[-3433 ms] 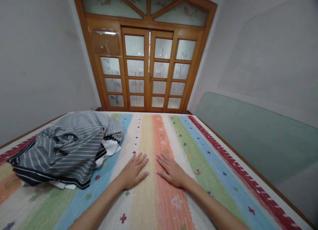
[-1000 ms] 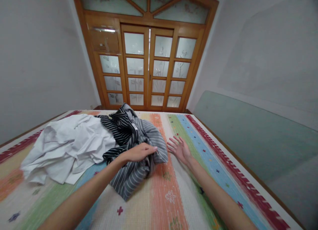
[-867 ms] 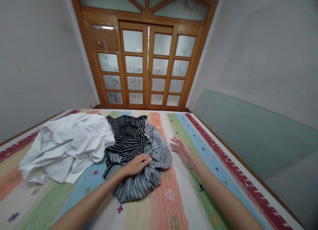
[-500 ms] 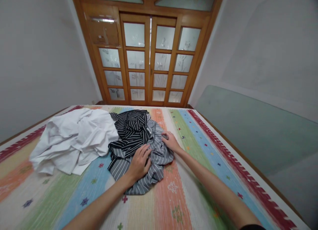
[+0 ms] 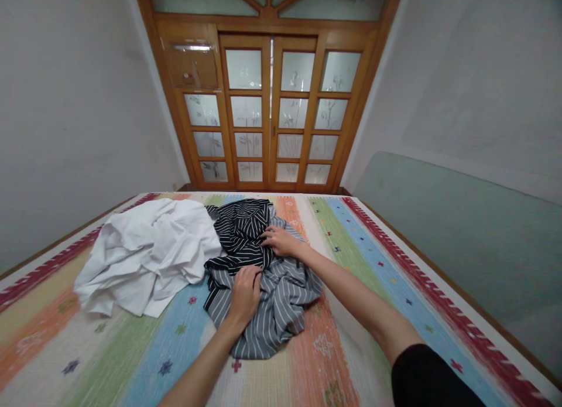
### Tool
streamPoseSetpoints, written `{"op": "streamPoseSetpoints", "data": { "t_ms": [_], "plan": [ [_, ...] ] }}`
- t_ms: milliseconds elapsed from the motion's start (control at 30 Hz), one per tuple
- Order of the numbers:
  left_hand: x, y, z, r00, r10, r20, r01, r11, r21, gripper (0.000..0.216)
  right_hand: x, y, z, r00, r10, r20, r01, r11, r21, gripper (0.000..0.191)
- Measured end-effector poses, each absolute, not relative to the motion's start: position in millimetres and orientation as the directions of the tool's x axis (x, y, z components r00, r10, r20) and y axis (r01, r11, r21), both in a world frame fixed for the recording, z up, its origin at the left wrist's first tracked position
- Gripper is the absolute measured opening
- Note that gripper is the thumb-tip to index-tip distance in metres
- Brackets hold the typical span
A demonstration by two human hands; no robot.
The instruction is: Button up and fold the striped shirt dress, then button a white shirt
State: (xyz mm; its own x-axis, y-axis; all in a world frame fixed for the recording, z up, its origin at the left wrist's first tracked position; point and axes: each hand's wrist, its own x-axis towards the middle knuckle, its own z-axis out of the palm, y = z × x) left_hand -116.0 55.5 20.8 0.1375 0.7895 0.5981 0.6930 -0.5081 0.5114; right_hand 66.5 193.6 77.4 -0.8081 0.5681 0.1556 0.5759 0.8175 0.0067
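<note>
A crumpled grey striped garment point(image 5: 281, 304) lies in the middle of the striped mat point(image 5: 140, 360), tangled with a black striped garment point(image 5: 239, 231). My left hand point(image 5: 244, 293) pinches a fold where the black and grey cloth meet. My right hand point(image 5: 281, 241) reaches further in and grips the edge of the black striped cloth. A rumpled white garment point(image 5: 149, 255) lies to the left, touching the striped pile.
The colourful mat covers a wide platform with a wooden edge point(image 5: 461, 298) on the right. Wooden doors with frosted glass panes point(image 5: 272, 111) stand at the far end. A pale green panel point(image 5: 461, 231) lines the right wall.
The striped garments were pulled off the white one toward the middle. In the last second both hands went from lying near the pile to gripping its folds.
</note>
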Motion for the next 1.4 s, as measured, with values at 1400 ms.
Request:
{"op": "streamPoseSetpoints", "data": {
  "t_ms": [1400],
  "plan": [
    [-195,130,153,0.486,0.835,0.257,0.527,-0.515,0.676,0.067,264,114,233,-0.504,0.825,-0.255,0.61,0.131,-0.781,0.054]
  ]
}}
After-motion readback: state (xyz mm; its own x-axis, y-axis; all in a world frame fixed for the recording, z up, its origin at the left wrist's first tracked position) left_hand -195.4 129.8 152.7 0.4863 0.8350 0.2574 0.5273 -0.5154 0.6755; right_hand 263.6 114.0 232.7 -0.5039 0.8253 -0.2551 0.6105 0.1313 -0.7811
